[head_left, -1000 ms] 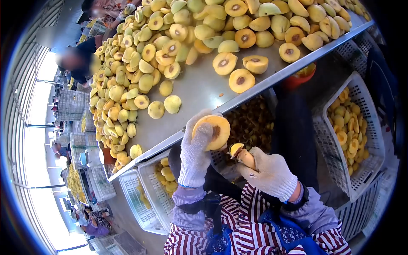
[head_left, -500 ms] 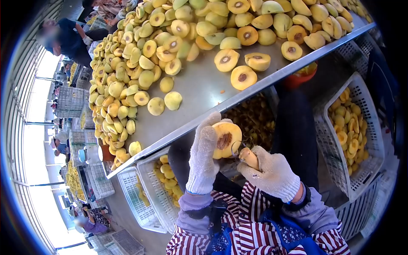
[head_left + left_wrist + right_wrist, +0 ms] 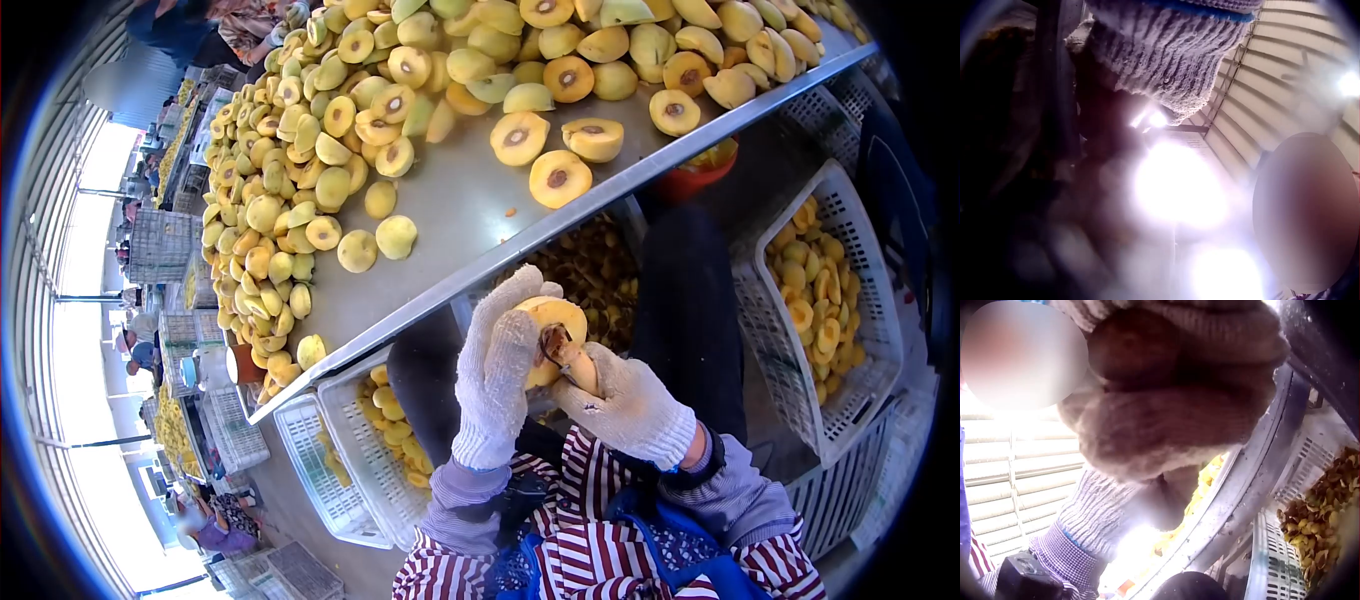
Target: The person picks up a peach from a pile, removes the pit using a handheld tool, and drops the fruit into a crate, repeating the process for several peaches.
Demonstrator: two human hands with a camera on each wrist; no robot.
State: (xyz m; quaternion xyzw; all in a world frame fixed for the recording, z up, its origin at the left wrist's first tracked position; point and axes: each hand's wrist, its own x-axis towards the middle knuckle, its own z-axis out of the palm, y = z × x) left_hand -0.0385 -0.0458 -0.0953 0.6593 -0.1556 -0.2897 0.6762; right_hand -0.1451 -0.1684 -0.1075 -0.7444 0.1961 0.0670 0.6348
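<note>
In the head view my gloved left hand (image 3: 493, 375) holds a yellow peach half (image 3: 560, 313) in front of the table edge, its cut face toward my right hand. My gloved right hand (image 3: 635, 408) grips the wooden handle of a pitting tool (image 3: 583, 372). The tool's metal end is at the brown pit area in the middle of the peach half, partly hidden by the fruit. In the right wrist view, the round end of the handle (image 3: 1135, 347) shows within the right glove (image 3: 1166, 434). The left wrist view shows mostly the glove cuff (image 3: 1160, 59) and glare.
A metal table (image 3: 450, 205) carries a large heap of peach halves (image 3: 290, 200). Below its edge lies a mass of brown pits (image 3: 600, 270). White crates of peach halves stand at right (image 3: 885, 330) and left (image 3: 335, 400). A red bucket (image 3: 700, 178) sits under the table.
The left hand has turned the peach half and brought it rightward to the right hand. The tool's metal end, holding a yellow piece earlier, is now against the cut face.
</note>
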